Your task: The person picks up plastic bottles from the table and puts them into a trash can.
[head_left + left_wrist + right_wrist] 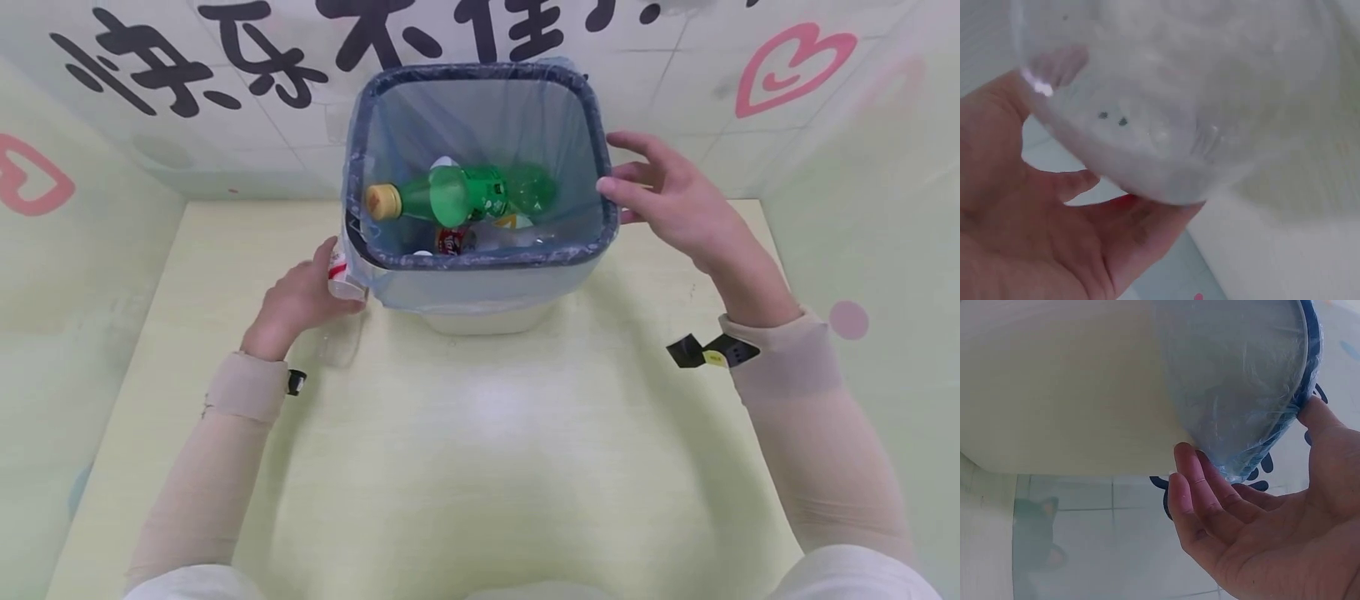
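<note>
My left hand [300, 296] grips a clear plastic bottle [347, 285] with a red and white label, low beside the left wall of a lined trash bin. In the left wrist view the see-through bottle [1166, 144] fills the upper part, with fingers and thumb about it. My right hand [678, 196] touches the bin's right side, thumb at the dark rim [606, 158]. In the right wrist view its loosely bent fingers [1200, 494] lie against the bluish bag [1229, 394]. Inside the bin lies a green bottle [480, 193] with a gold cap.
Beneath the green bottle are a red-labelled bottle [452, 242] and other clear plastic pieces, partly hidden. The bin stands on a pale wooden table [495, 450] against a tiled wall [300, 133] with black characters. Side walls rise left and right.
</note>
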A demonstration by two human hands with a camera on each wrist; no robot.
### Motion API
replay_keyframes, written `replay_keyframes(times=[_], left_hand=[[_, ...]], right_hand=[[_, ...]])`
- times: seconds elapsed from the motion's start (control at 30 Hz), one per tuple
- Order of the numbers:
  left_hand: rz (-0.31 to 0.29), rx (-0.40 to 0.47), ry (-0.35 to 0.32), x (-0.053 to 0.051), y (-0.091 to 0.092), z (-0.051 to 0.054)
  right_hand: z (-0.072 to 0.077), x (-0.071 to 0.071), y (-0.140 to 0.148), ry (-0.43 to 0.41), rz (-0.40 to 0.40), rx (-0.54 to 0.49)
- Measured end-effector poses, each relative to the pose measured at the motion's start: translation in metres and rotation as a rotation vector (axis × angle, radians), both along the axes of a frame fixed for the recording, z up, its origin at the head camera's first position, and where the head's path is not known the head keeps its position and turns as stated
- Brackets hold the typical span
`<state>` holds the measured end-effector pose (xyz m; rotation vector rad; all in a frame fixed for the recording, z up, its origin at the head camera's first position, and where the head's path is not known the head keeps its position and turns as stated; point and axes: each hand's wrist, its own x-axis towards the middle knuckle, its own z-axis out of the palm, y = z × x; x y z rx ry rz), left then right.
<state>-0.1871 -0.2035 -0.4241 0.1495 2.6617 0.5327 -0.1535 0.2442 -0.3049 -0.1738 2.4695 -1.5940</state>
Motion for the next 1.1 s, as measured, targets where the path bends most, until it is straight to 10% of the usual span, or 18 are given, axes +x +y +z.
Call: replay_keyframes(times=[0.73, 1.1], left_hand=[[0.043, -0.015, 0.04, 0.004, -0.011, 0.015], [0.051, 0.031, 0.119, 0.001, -0.007, 0.084]], right_hand=[[0.002, 0.001, -0.002, 0.007, 0.019, -0.001], [0.003, 0.003, -0.003, -0.011, 0.01, -0.002]])
